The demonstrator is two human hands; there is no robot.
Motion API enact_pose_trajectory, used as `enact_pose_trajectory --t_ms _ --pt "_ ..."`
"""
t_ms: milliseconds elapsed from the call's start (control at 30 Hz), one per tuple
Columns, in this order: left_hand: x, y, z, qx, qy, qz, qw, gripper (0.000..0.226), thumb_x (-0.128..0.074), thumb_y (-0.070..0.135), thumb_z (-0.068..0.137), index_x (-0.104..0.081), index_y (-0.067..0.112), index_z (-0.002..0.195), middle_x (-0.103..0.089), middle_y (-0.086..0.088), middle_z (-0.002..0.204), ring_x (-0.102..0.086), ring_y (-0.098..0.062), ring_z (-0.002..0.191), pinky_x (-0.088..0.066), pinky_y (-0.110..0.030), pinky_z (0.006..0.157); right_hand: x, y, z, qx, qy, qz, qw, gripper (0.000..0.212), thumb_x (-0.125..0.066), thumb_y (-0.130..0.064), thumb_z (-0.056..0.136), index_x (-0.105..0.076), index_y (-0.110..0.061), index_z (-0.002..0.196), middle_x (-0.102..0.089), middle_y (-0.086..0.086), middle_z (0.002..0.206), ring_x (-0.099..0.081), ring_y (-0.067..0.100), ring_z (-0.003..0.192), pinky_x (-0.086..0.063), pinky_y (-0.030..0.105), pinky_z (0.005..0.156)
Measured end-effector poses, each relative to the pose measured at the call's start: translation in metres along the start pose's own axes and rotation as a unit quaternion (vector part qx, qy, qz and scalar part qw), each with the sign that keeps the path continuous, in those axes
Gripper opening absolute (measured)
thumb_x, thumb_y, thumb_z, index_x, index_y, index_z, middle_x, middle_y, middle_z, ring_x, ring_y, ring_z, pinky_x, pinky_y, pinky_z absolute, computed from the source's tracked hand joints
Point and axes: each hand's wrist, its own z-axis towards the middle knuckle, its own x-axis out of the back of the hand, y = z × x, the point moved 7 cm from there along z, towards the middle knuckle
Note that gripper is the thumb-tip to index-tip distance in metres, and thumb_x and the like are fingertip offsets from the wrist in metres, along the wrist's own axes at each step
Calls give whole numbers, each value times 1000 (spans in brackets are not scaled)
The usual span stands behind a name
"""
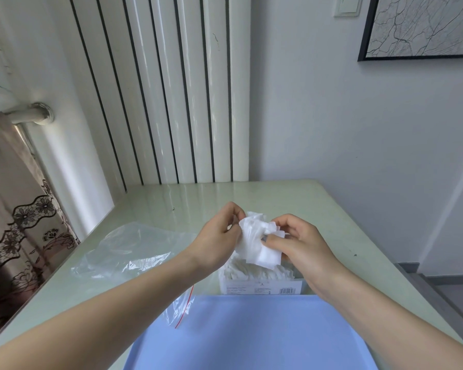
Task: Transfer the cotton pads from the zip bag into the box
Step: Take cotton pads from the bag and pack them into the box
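Observation:
A loose bunch of white cotton pads [255, 240] hangs in the air between both hands, just above the box. My left hand [216, 240] pinches the bunch on its left side, and my right hand [301, 243] grips it from the right with curled fingers. Below them stands a small clear box [262, 286] with a barcode label, holding several white pads packed on edge. The clear zip bag [129, 252] with a red seal strip lies flat and crumpled on the table to the left of the box, partly under my left forearm.
A pale green glossy table [332, 209] carries everything. A light blue sheet or tray [251, 332] lies at the near edge in front of the box. A white radiator [158, 89] and wall stand behind; a curtain [16, 236] hangs at left.

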Motion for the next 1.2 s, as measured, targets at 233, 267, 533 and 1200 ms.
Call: enact_pose_trajectory --t_ms 233,267,533,1200 --pt "-4 -4 -4 31 -52 -86 994 19 -51 33 90 -61 16 92 -61 -1 88 -56 -19 85 -49 -54 93 2 2 2 -9 21 29 999 9 -72 -11 84 -68 -11 93 -69 20 103 -66 23 83 -53 45 79" --pt "-3 -4 -4 26 -47 -74 996 20 -53 34 90 -62 17 94 -62 1 88 -57 -18 84 -49 -53 92 2 3 2 -11 18 31 999 9 -72 -12 85 -68 -11 93 -69 20 104 -66 24 84 -53 48 82" --pt "3 -5 3 13 20 -25 999 18 -48 19 100 -64 13 95 -64 8 79 -55 -12 74 -47 -34 75 -1 -1 -5 -10 -11 63 998 8 -65 -3 90 -64 -3 98 -69 23 106 -69 24 86 -54 56 88" --pt "-2 14 -1 -49 -40 36 997 13 -47 13 100 -53 23 94 -66 -6 87 -52 -12 65 -39 -21 56 -2 -44 4 76 -70 -105 989 25 -65 7 79 -66 -14 92 -70 6 86 -64 14 77 -49 28 68"
